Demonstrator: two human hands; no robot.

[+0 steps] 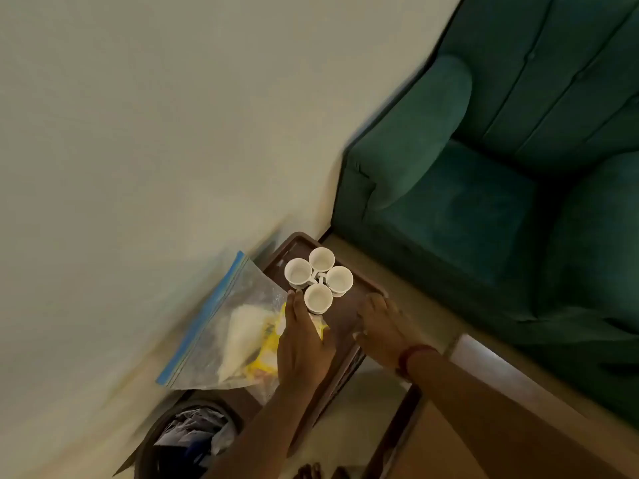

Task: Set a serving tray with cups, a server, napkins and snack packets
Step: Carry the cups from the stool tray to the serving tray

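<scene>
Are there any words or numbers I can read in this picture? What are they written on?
No text here can be read.
Yellow packets inside the clear zip bag: some dark print shows, too blurred to read.
Four white cups on the brown tray: no writing shows.
Bin at the bottom: contents too blurred to tell any label.

A home sitting room is indicated. A green tufted sofa (466,209) is set against a plain pale wall (138,115). Just beside the sofa's arm, a brown tray (371,288) with small white cups (298,272) is laid out low down. A lined bin (179,440) is seen farther from the sofa.
</scene>
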